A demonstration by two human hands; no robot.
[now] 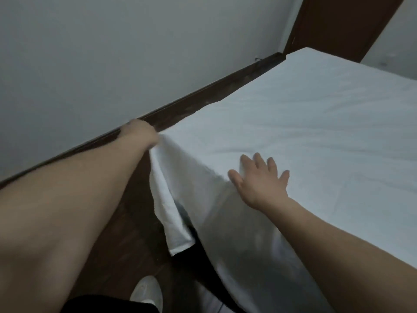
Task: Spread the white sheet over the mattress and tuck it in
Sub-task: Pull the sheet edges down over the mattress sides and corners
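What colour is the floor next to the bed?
Dark brown wood floor, seen best in the head view.

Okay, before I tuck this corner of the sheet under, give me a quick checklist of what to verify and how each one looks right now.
1. Left hand has hold of the white sheet at the corner: ok, it grips the fabric there.
2. Right hand pins the sheet at the mattress edge: ok, fingers spread flat on it.
3. Top surface spread smooth: ok, only light creases.
4. Corner tucked: not ok, a loose flap hangs down toward the floor.
5. Far corner by the wall covered: ok, white reaches it.
6. Far side tucked in: cannot tell, hidden from the head view.
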